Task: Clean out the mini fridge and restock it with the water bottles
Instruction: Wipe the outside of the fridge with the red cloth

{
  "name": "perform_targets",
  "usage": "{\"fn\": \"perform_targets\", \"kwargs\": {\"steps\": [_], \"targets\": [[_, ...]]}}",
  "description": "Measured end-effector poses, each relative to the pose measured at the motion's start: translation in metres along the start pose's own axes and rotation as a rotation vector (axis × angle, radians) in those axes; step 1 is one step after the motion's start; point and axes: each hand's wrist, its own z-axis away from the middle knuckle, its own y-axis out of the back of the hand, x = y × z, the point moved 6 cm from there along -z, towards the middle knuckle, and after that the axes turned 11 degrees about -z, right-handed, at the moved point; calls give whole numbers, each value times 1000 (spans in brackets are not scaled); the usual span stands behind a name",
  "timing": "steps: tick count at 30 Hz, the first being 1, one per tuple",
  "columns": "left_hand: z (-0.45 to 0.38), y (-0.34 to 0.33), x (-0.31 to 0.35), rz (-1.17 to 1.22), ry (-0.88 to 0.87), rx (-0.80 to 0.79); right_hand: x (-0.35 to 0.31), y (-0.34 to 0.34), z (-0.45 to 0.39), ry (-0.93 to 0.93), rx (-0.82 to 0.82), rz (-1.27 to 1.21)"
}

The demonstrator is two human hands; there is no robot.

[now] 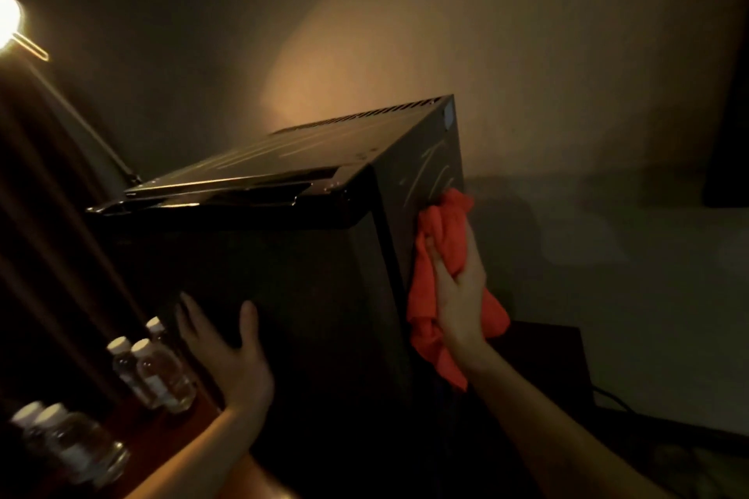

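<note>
A black mini fridge [308,255] fills the middle of the dim view, its door shut and its vented top catching lamp light. My right hand [458,292] grips a crumpled red-orange cloth [439,239] and presses it against the fridge's right side wall, where faint wipe streaks show. My left hand [231,348] lies flat with spread fingers on the fridge's front face. Several clear water bottles with white caps [150,369] stand to the left of the fridge, and more bottles [69,446] sit nearer me at the lower left.
The bottles stand on a reddish wooden surface [170,442]. A lit lamp [8,22] glows at the upper left beside a dark curtain. A dark cable [612,401] runs along the pale floor right of the fridge. A dark panel [727,134] hangs at far right.
</note>
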Motion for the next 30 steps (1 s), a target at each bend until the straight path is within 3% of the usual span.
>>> {"fn": "perform_targets", "kwargs": {"steps": [2, 5, 9, 12, 15, 18, 25, 27, 30], "targets": [[-1, 1, 14, 19, -20, 3, -9, -3, -20, 67, -41, 173], [-2, 5, 33, 71, -79, 24, 1, 2, -50, -109, -99, 112], [8, 14, 77, 36, -253, 15, 14, 1, -47, -234, -162, 225], [26, 16, 117, 36, -310, -7, -15, -4, -38, -61, -48, 257], [39, 16, 145, 24, -297, 10, -44, -15, -20, 7, -144, 32], [40, 22, 163, -8, -315, 53, -62, -23, -37, 120, -274, 4], [32, 34, 208, -147, -582, 89, -14, -9, -92, -439, -81, 41], [35, 31, 214, -159, -636, 47, -19, -5, -90, -332, -9, 78], [46, 20, 219, -146, -647, -3, -19, -17, -50, -172, -84, 52]]}}
